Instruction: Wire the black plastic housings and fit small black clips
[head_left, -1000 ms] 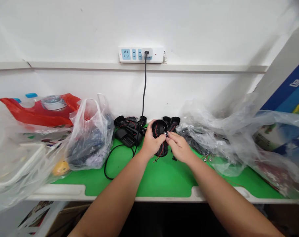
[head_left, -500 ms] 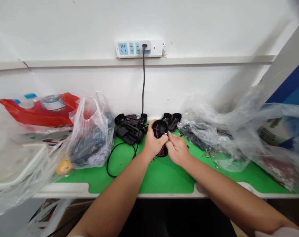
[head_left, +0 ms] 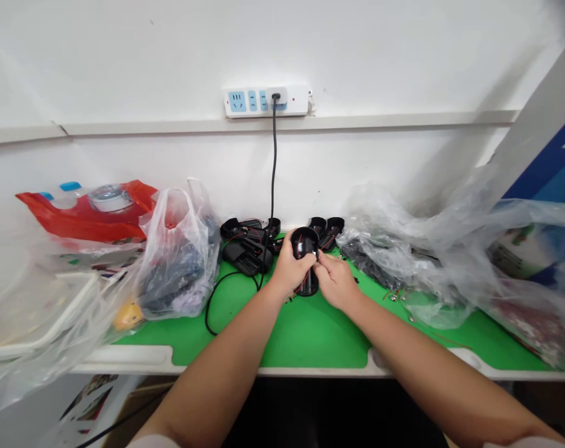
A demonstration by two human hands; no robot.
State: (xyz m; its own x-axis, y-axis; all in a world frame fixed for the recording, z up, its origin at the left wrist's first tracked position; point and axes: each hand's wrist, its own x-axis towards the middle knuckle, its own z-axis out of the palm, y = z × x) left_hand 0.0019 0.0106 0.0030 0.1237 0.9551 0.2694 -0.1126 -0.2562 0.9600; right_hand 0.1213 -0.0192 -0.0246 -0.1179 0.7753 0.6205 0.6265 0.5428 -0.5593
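Note:
My left hand (head_left: 289, 272) is wrapped round a black oval plastic shell (head_left: 305, 244) with red wires inside it, held upright on the green mat (head_left: 310, 330). My right hand (head_left: 335, 280) presses against the shell's right side, its fingertips pinched on something small at the shell's edge that I cannot make out. A red wire trails down from the shell between the two hands. More black shells (head_left: 328, 228) lie just behind, and black parts with wires (head_left: 246, 244) lie to the left.
A white power strip (head_left: 266, 101) on the wall feeds a black cable (head_left: 273, 174) that loops onto the mat. A clear bag of parts (head_left: 177, 261) and a red bag (head_left: 86, 218) stand left. Crumpled clear plastic bags (head_left: 432, 249) and a blue box (head_left: 550, 171) crowd the right.
Both hands have stayed on the black shell, which now stands more upright with less of its inside showing. The view shifted slightly.

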